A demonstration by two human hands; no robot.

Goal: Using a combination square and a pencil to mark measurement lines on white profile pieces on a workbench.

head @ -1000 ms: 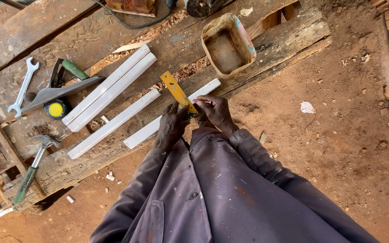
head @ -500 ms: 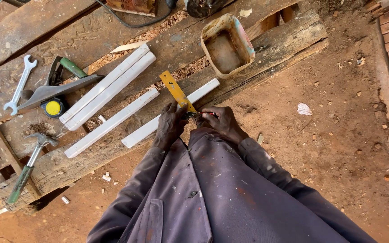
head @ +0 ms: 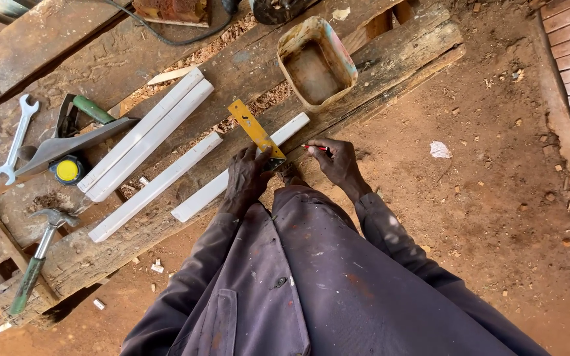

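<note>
Closest in, the left hand [head: 245, 179] is pressed flat, fingers spread, on a yellow try square [head: 256, 132] laid across a white strip [head: 239, 168] on the rough plank surface [head: 390, 62]. The right hand [head: 339, 161] is pinched shut around a red pencil [head: 314, 148], tip right by the square. Further out are more white strips [head: 146, 135], a hammer [head: 37, 254], a yellow tape measure [head: 67, 170], a spanner [head: 16, 138] and a worn plastic tub [head: 316, 60].
</note>
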